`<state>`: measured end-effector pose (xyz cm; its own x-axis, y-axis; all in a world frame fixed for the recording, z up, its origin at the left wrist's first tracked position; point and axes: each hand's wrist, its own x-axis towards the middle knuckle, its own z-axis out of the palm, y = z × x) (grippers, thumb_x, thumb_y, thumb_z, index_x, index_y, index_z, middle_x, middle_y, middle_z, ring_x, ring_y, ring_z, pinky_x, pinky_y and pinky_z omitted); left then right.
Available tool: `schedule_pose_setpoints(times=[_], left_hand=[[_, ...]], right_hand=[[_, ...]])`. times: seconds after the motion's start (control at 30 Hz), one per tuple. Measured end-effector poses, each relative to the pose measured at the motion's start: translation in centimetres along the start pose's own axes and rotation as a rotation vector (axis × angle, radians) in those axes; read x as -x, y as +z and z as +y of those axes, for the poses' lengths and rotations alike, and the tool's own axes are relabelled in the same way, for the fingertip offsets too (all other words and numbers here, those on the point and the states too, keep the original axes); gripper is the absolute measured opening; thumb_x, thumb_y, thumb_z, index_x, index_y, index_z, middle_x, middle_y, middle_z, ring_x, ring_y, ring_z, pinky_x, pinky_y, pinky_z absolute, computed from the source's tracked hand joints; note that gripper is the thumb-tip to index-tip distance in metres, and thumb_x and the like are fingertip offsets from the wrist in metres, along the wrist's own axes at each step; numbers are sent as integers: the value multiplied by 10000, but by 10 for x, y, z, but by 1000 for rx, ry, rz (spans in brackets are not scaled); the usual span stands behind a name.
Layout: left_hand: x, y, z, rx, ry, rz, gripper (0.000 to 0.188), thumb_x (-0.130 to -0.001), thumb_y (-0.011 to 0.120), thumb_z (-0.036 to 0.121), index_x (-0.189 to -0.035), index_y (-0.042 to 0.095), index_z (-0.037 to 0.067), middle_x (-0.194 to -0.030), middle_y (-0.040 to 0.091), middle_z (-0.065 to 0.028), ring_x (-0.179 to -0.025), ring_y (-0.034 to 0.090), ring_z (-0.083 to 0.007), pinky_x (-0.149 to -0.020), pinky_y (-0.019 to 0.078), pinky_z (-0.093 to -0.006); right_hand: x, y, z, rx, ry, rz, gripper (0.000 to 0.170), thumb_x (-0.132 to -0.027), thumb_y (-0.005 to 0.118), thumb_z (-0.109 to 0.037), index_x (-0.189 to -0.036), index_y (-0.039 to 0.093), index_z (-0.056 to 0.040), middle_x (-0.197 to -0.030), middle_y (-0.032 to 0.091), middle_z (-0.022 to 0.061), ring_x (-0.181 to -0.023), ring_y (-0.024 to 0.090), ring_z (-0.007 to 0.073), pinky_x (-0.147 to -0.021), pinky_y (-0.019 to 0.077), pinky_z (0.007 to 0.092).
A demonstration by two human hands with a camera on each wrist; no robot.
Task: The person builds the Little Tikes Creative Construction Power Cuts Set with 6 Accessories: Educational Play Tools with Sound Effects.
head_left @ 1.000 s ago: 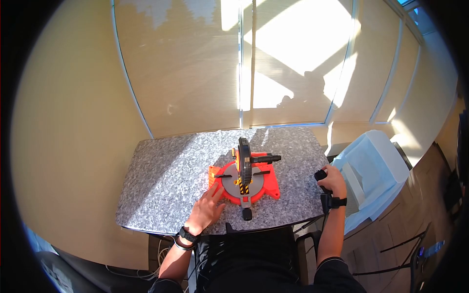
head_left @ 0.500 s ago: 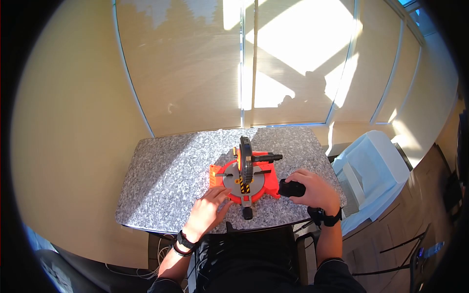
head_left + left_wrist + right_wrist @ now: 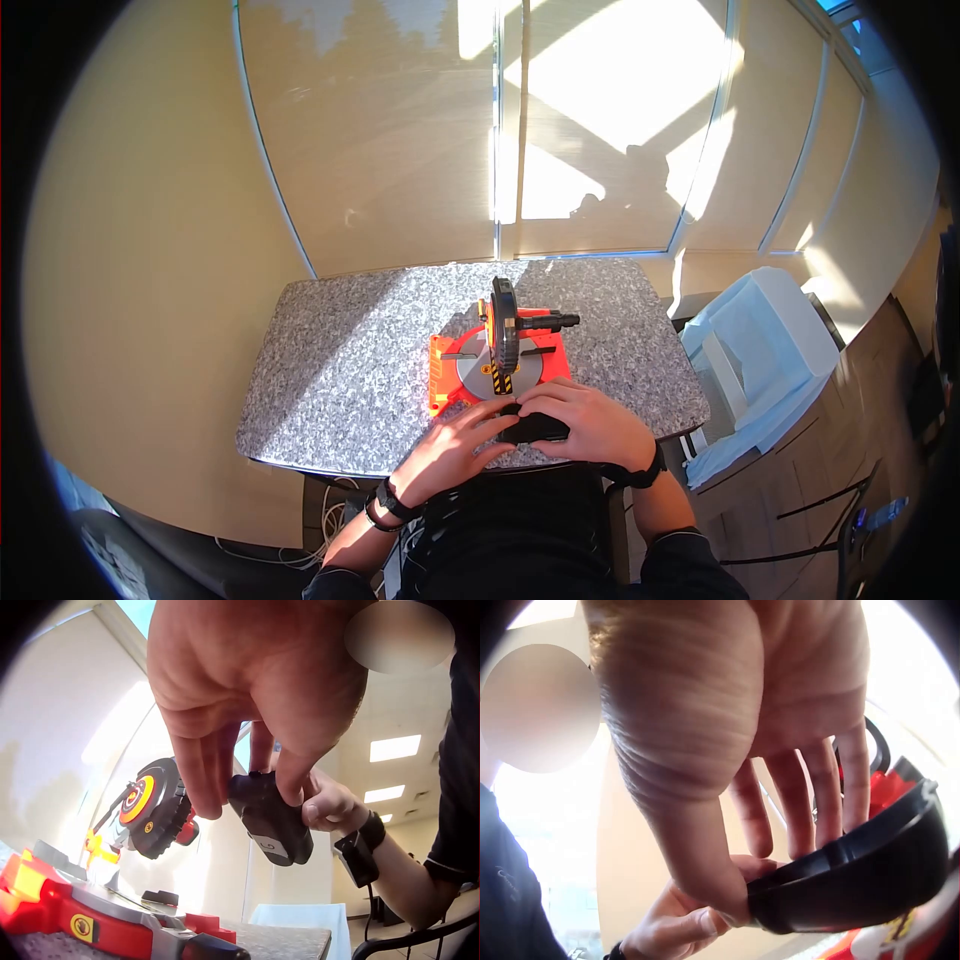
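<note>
In front of me on the table is a toy miter saw (image 3: 471, 374) with an orange-red base, grey round turntable and upright black blade guard (image 3: 165, 825). Close over its front edge, my right hand (image 3: 597, 425) grips a black curved plastic casing (image 3: 533, 424) between thumb and fingers. A pale label with a letter shows on the casing (image 3: 274, 817) in the left wrist view. From the other side, my left hand (image 3: 452, 457) pinches the casing's end with thumb and fingertips. Both hands hide the saw's front knob in the head view.
The speckled grey table (image 3: 330, 370) has its near edge just before my body. At the right stands a chair (image 3: 770, 350) draped in light blue cloth. Blinds (image 3: 390, 150) rise behind the table. Cables (image 3: 335, 515) hang below at the left.
My right hand has carried the black casing from the table's right edge to the saw's front. The left hand has shifted right from the saw's base and now pinches the casing too.
</note>
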<state>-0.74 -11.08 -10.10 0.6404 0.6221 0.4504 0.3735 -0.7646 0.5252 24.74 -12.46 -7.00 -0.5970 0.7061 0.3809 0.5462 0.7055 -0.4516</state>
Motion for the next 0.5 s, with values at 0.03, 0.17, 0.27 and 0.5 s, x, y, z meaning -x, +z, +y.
schedule_pose_setpoints(times=[0.03, 0.17, 0.27, 0.5], left_hand=[[1, 0, -1, -2, -11, -7, 416, -870, 822, 189, -1248, 697, 68, -1379, 638, -139, -1168, 675, -351, -939, 589, -417], [1, -3, -1, -8, -13, 34, 389, -861, 827, 174, -1214, 707, 64, -1372, 641, -146, -1160, 678, -358, -933, 591, -418], [1, -9, -3, -38, 24, 96, 406, -847, 836, 153, -1219, 700, 66, -1367, 644, -156, -1174, 675, -363, -934, 593, -417], [4, -27, -7, -15, 30, 182, 466, -863, 823, 157, -1284, 651, 59, -1405, 613, -176, -1214, 655, -399, -980, 592, -447]], right_hand=[[0, 0, 0, -1, 1, 0, 431, -787, 832, -199, -1166, 677, -68, -1239, 666, 93, -1162, 641, 304, -1026, 520, 405], [-1, -7, -5, -22, 26, 36, 476, -799, 816, -190, -1222, 641, -59, -1274, 647, 96, -1175, 625, 326, -1032, 514, 420], [0, -12, -2, 9, 49, 61, 512, -785, 831, -180, -1246, 642, -62, -1286, 647, 96, -1186, 623, 330, -1037, 513, 425], [5, -19, -1, -45, 100, 210, 465, -757, 876, -93, -1185, 698, -71, -1338, 653, 105, -1132, 681, 325, -954, 581, 410]])
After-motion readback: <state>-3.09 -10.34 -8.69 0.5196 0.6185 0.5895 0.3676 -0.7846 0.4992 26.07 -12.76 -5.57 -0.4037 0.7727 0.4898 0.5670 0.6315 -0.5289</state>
